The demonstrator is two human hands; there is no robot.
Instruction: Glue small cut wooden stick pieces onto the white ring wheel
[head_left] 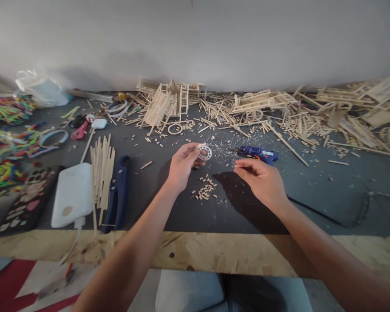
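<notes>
My left hand (182,164) pinches a small white wheel-like disc (205,152) with a ring of holes, held up above the dark work surface. To its right, my right hand (260,178) has thumb and fingertips pressed together; whatever may be between them is too small to make out. Just behind that hand lies a blue glue gun (258,151), its nozzle pointing left and not touched by the fingers as far as I can see. Below the disc sits a small pile of short cut wooden pieces (205,189). Thin glue strings (222,149) spread between the two hands.
Wooden stick models (160,106) and loose sticks line the wall side. On the left are a blue cutter (118,190), a bundle of sticks (101,169), a white power bank (73,195), a phone (29,199) and colourful pipe cleaners (3,160). A black cord (315,211) runs right.
</notes>
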